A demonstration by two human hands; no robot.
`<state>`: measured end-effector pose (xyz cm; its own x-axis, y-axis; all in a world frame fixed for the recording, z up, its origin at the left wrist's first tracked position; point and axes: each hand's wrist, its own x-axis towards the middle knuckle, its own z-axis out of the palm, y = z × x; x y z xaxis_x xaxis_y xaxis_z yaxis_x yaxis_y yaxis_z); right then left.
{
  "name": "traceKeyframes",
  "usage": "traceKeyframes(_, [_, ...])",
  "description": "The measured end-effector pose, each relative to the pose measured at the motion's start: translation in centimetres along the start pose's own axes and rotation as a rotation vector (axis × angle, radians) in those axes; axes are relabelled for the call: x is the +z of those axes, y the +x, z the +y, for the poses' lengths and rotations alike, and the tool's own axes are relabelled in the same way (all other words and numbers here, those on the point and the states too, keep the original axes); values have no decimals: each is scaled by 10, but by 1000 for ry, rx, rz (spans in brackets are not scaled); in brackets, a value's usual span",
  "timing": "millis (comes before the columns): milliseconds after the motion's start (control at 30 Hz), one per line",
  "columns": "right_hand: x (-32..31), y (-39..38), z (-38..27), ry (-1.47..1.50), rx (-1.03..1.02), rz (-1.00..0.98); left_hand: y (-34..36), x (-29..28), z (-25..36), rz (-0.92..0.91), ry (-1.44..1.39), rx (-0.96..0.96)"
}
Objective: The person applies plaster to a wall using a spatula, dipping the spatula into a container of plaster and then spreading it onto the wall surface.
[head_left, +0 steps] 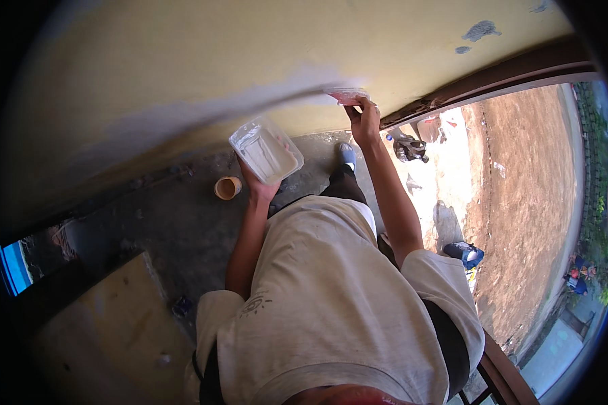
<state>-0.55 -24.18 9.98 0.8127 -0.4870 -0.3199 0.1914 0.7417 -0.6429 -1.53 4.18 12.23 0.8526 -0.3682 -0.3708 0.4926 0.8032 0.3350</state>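
My left hand (259, 187) is closed around the underside of a clear plastic tub (274, 129), tilted with its opening towards me. White paste (269, 160) coats its inside. My right hand (367, 126) reaches up to the wall and pinches a flat, thin scraper (348, 96), pale and reddish, by its edge. The scraper's far edge lies against the yellowish wall (203, 54) or very close to it. A whitish smeared patch (182, 111) runs along the wall to the left of the scraper.
A brown cup-like container (228, 187) stands on the grey floor below the tub. To the right, a dark brown frame (513, 74) borders an opening onto sunlit ground. Outside lie a dark plastic bag (410, 148) and a dark blue bag (465, 253).
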Motion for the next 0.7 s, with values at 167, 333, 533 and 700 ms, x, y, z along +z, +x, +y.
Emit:
traceKeyframes(167, [61,-33,-73,-174,-200,-107,-1,-1,-3,5,-31,8])
traceKeyframes(333, [83,-68,-96,68,-219,1,0,-11,-4,-8,-29,25])
traceKeyframes(533, [20,-50,-5,-105,-19,233,3,-13,-6,-13,-13,19])
traceKeyframes(700, [5,-18,45,-79,6,203,5,-10,-4,-32,17,-9])
